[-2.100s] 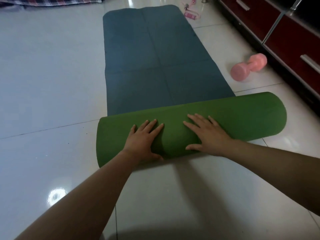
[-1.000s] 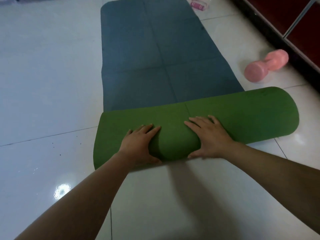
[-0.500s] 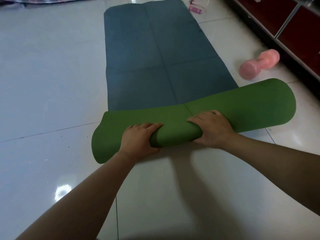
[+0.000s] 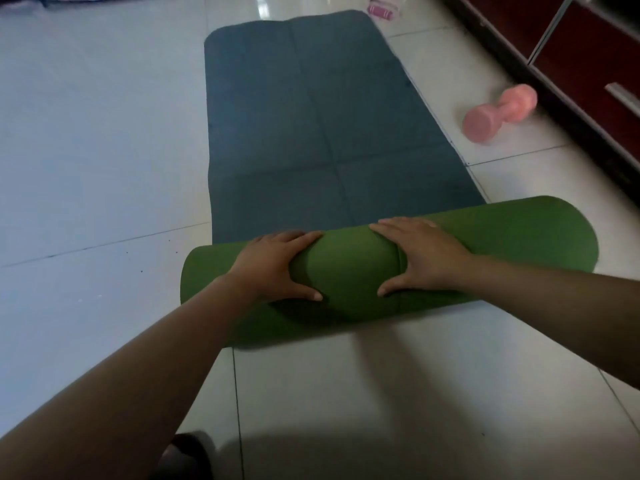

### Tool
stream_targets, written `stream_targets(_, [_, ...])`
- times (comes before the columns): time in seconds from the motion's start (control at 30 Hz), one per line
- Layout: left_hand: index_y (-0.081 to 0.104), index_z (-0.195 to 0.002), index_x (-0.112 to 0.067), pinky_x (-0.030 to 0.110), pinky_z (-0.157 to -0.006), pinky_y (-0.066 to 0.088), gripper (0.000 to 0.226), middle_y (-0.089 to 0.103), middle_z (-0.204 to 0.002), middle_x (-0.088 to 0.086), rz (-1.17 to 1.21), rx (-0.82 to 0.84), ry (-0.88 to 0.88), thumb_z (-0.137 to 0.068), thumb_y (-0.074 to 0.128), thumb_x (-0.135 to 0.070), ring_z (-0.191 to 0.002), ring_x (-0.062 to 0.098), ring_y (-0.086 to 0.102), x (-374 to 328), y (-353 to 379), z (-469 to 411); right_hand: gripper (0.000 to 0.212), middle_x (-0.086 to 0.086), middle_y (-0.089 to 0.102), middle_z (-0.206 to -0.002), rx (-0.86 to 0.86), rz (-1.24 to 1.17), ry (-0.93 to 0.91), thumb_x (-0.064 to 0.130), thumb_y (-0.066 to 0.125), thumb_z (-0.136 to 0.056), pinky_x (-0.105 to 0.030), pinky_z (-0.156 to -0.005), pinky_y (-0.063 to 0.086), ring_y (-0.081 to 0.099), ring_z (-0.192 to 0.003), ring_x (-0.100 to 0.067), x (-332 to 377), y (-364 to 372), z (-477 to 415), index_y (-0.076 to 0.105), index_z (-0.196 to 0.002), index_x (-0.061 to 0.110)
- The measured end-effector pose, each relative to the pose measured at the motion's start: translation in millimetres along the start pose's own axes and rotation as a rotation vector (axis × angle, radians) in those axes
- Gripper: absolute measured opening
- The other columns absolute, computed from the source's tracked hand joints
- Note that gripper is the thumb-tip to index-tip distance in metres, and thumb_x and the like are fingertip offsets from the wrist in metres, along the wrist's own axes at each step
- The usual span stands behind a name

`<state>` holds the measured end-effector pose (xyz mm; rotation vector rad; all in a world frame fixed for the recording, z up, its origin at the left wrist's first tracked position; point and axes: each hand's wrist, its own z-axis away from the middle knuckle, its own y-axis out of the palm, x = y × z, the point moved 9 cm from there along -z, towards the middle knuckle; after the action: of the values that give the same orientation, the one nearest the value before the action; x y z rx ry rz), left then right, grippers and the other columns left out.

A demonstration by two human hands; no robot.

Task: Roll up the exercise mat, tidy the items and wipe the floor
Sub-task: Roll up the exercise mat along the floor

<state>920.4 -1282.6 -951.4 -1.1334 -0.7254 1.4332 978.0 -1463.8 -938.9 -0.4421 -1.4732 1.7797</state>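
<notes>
Mat (image 4: pixel 322 109) lies on the floor (image 4: pixel 86 133), flat blue-grey part running straight away from the person; rolled green part (image 4: pixel 502 237) sits at the near end, right under both hands. Roll's long axis goes left-right across the view, slightly skewed: right end further away, left end nearer.

Left hand (image 4: pixel 273 268) and right hand (image 4: pixel 422 258) are side by side on the roll's middle, palms down, fingers spread over the top, thumbs hooked on the near side. Pressing/cupping, not a closed grip. Middle looks tighter than the ends, which bulge wider, esp. the right end.

Judgement: step = rolling the mat, approx a third done; most of the length is flat ahead. Next push should go forward, away from the body, perpendicular to the roll axis. Since the axis is skewed, left hand prob. needs to advance more or the roll will telescope.

Pink dumbbell (image 4: pixel 498 114) lies on the floor right of the mat, apart from its edge, near the dark red cabinet (image 4: pixel 588 64). Small pink item (image 4: pixel 381 10) past the far end; can't tell what it is. Tidying + wiping not yet begun.
</notes>
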Motion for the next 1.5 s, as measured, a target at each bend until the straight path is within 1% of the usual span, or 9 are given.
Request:
stream_targets(0.1, [0.006, -0.146, -0.046, 0.043, -0.115, 0.009, 0.102, 0.018, -0.156, -0.005, 0.016, -0.066, -0.017, -0.061, 0.045, -0.087, -0.142, 0.022, 0.018, 20, 10, -6, 0.11, 0.003, 0.02, -0.155, -0.016, 0.024, 0.006, 0.078, 0.061, -0.059, -0.04, -0.116, 0.012, 0.019, -0.141, -0.018, -7, 7, -18, 0.018, -0.147, 0.029])
stream_targets(0.3, [0.029, -0.142, -0.044, 0.049, -0.115, 0.012, 0.07, 0.026, -0.154, -0.001, 0.131, -0.307, -0.15, -0.078, 0.028, -0.07, -0.143, 0.024, 0.02, 39, -5, -22, 0.082, 0.003, 0.027, -0.152, -0.225, -0.041, 0.215, 0.074, 0.05, -0.072, -0.045, -0.116, 0.009, 0.019, -0.141, -0.018, -33, -6, -37, 0.035, -0.141, 0.032])
stream_targets(0.4, [0.028, -0.142, -0.044, 0.051, -0.114, 0.008, 0.077, 0.021, -0.156, -0.007, 0.095, -0.296, -0.089, -0.073, 0.016, -0.076, -0.144, 0.021, 0.015, 22, -9, -32, 0.078, 0.0, 0.032, -0.15, -0.308, -0.106, 0.354, 0.073, 0.05, -0.074, -0.047, -0.114, 0.013, 0.024, -0.14, -0.02, -48, -14, -51, 0.041, -0.137, 0.028])
stream_targets(0.67, [0.005, -0.145, -0.047, 0.053, -0.116, 0.005, 0.091, 0.005, -0.158, -0.012, 0.039, -0.108, -0.069, -0.071, 0.045, -0.08, -0.145, 0.017, 0.003, 17, 12, -53, 0.063, 0.0, 0.032, -0.15, -0.206, -0.106, 0.172, 0.061, 0.048, -0.085, -0.042, -0.115, 0.012, 0.026, -0.138, -0.019, -29, -9, -69, 0.043, -0.137, 0.024])
stream_targets(0.77, [0.005, -0.145, -0.047, 0.053, -0.116, 0.007, 0.093, 0.006, -0.158, -0.012, 0.052, -0.1, -0.069, -0.066, 0.035, -0.086, -0.145, 0.017, 0.005, 23, 10, -64, 0.072, 0.002, 0.019, -0.155, -0.156, -0.062, 0.08, 0.062, 0.047, -0.084, -0.04, -0.116, 0.003, 0.012, -0.143, -0.017, -21, 1, -56, 0.031, -0.144, 0.025])
stream_targets(0.93, [0.011, -0.145, -0.046, 0.051, -0.116, 0.012, 0.087, 0.011, -0.157, -0.011, 0.07, -0.077, -0.088, -0.073, 0.048, -0.076, -0.144, 0.018, 0.012, 27, 9, -73, 0.1, 0.004, -0.006, -0.158, 0.017, 0.038, 0.033, 0.073, 0.05, -0.075, -0.041, -0.116, -0.006, -0.008, -0.144, -0.016, -22, 23, -50, 0.004, -0.15, 0.026])
stream_targets(1.13, [0.009, -0.144, -0.049, 0.049, -0.116, 0.015, 0.096, 0.014, -0.156, -0.012, 0.052, -0.078, -0.071, -0.06, 0.028, -0.091, -0.144, 0.017, 0.014, 31, 9, -69, 0.118, 0.004, -0.008, -0.158, 0.05, -0.007, 0.022, 0.077, 0.062, -0.06, -0.037, -0.116, -0.008, -0.009, -0.144, -0.014, -26, 13, -62, 0.003, -0.149, 0.03])
stream_targets(1.3, [0.016, -0.145, -0.045, 0.05, -0.114, 0.017, 0.084, 0.021, -0.155, -0.009, 0.041, -0.187, -0.059, -0.07, 0.008, -0.081, -0.142, 0.018, 0.019, 26, -1, -67, 0.132, -0.002, -0.009, -0.158, 0.055, 0.042, 0.089, 0.081, 0.064, -0.049, -0.039, -0.116, -0.006, -0.008, -0.145, -0.018, -32, 5, -67, -0.002, -0.149, 0.025])
stream_targets(1.5, [0.024, -0.145, -0.038, 0.051, -0.114, 0.019, 0.072, 0.027, -0.153, -0.001, 0.05, -0.084, -0.089, -0.083, 0.016, -0.074, -0.14, 0.023, 0.025, 30, -8, -101, 0.132, 0.0, -0.003, -0.158, 0.01, 0.038, 0.099, 0.082, 0.065, -0.047, -0.038, -0.115, -0.006, -0.004, -0.145, -0.018, -30, 10, -57, 0.002, -0.149, 0.026])
